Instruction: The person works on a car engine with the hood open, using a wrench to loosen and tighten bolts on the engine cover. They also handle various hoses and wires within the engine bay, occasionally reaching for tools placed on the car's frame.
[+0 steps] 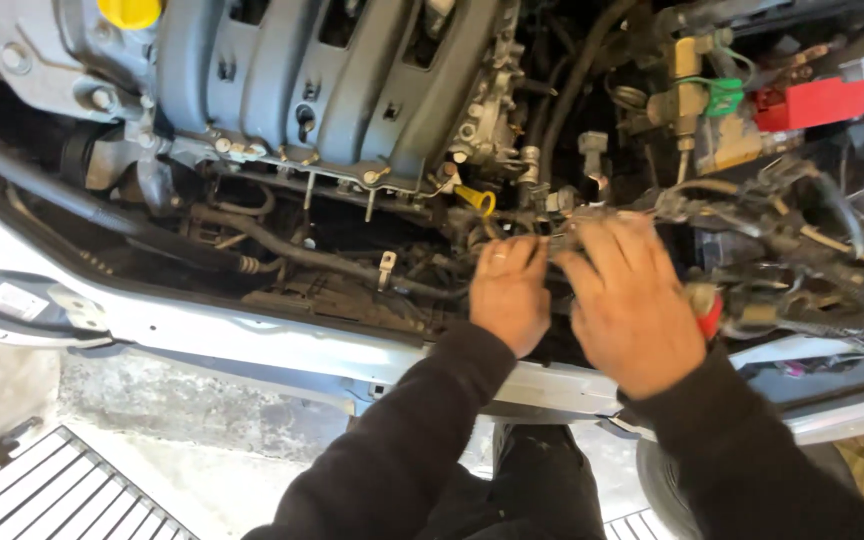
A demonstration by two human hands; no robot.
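Both hands are down in the engine bay working on a wiring connector [559,240]: the left hand [508,292] has its fingers curled onto the black harness just left of it, and the right hand [632,305] lies spread over the connector, fingertips on it, though blur hides whether they pinch it. This looks like seating or freeing the plug. A steady hold from the left seems needed, with the yellow dipstick loop [479,199] just above the fingers.

intake manifold [352,80]: matt grey cast metal
filler cap [129,11]: glossy yellow plastic
hoses [282,250]: dull black rubber
sleeves [392,460]: dark soft cloth
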